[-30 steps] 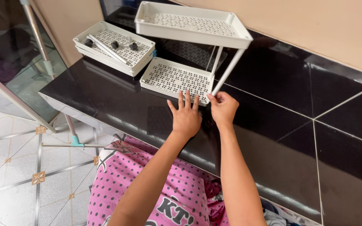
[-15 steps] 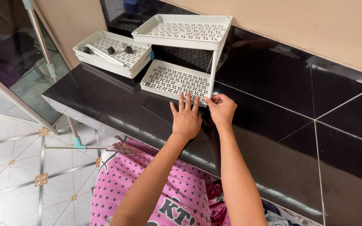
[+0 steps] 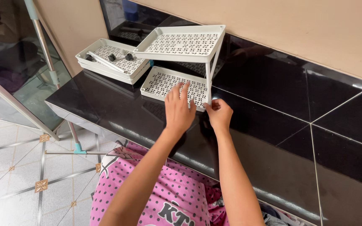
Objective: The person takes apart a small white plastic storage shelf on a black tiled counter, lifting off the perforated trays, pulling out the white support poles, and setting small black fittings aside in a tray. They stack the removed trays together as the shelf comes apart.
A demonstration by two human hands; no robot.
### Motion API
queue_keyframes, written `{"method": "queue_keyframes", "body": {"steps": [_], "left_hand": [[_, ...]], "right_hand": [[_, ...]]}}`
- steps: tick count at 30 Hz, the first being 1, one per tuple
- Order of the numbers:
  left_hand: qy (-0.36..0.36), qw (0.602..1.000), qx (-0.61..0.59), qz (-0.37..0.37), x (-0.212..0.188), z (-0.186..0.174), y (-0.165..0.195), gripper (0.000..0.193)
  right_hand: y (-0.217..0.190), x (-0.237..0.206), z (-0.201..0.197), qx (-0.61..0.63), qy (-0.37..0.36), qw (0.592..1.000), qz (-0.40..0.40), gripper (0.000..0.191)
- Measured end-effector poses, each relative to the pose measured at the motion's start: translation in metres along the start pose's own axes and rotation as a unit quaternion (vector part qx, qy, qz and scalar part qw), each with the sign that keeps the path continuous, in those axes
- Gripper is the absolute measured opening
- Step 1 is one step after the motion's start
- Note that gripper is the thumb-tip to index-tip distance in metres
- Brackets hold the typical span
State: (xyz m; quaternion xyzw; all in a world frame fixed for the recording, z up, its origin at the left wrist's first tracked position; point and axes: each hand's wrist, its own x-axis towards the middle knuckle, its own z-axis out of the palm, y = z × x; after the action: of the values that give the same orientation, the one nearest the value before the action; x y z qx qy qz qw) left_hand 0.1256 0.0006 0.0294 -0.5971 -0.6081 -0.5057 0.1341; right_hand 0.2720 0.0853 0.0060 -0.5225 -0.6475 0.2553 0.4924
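Observation:
A white plastic rack stands on a black tiled ledge (image 3: 273,138). Its lower perforated tray (image 3: 164,83) lies flat, and an upper perforated tray (image 3: 181,44) sits above it on a thin white post (image 3: 209,81). My left hand (image 3: 179,109) rests flat with spread fingers on the near edge of the lower tray. At the tray's near right corner, my right hand (image 3: 219,115) pinches the foot of the post. How the upper tray's far side is held up is hidden.
A stack of spare white trays (image 3: 113,60) with loose white rods and small dark parts sits at the ledge's left end. A mop handle (image 3: 49,69) leans beside a glass door at left. Patterned floor tiles lie below. A beige wall runs behind the ledge.
The upper tray and post have swung from tilted to nearly upright over the lower tray. My left hand has slid further onto the lower tray. My right hand stays at the post's foot.

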Motion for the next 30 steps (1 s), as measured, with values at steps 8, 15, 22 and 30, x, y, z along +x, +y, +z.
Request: {"method": "queue_keyframes", "body": {"steps": [8,15,22,30], "left_hand": [[0.105,0.983,0.096,0.116,0.09,-0.03,-0.003,0.062],[0.035,0.987,0.069,0.138,0.112,-0.023,-0.002,0.046],[0.03,0.992,-0.033,0.115,0.106,-0.023,0.005,0.047],[0.032,0.991,-0.057,0.117,0.111,-0.028,0.005,0.047]], "right_hand": [[0.0,0.002,-0.001,-0.033,0.015,0.999,0.015,0.021],[-0.053,-0.002,0.002,-0.017,0.059,0.99,-0.125,0.031],[-0.117,0.011,0.006,0.021,0.119,0.976,-0.183,0.022],[-0.127,0.022,0.012,-0.048,0.139,0.976,-0.159,0.04]]}}
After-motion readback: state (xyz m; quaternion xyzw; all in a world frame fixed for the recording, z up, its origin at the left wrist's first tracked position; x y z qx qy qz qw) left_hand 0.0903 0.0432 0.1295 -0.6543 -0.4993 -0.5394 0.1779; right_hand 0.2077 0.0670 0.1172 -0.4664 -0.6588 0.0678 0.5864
